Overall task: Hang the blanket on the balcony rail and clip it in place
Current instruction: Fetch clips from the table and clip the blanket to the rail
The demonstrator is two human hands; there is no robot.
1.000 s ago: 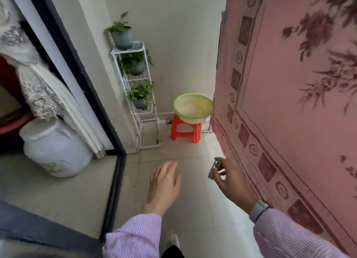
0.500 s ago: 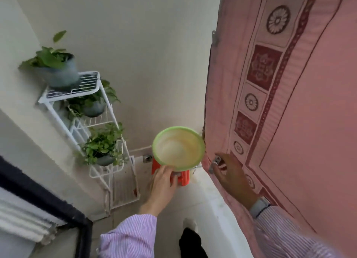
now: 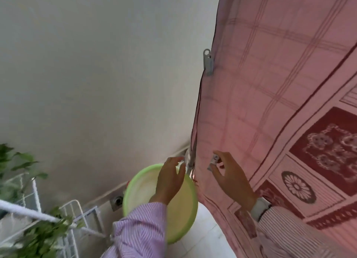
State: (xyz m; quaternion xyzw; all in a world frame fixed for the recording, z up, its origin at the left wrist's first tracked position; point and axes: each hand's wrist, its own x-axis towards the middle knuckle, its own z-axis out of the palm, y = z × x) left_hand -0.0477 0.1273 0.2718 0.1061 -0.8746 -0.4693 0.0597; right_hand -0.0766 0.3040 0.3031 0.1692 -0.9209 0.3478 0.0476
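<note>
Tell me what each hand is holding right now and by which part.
The right hand pinches a small silver clip between thumb and fingertips. The left hand has its grip on the blanket at its hanging side edge.

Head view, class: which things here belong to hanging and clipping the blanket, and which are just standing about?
Belong to the job:
blanket
clip already on its edge
clip pinched in the right hand
left hand, at the blanket's edge

Standing about:
green basin
white plant rack
plants
</note>
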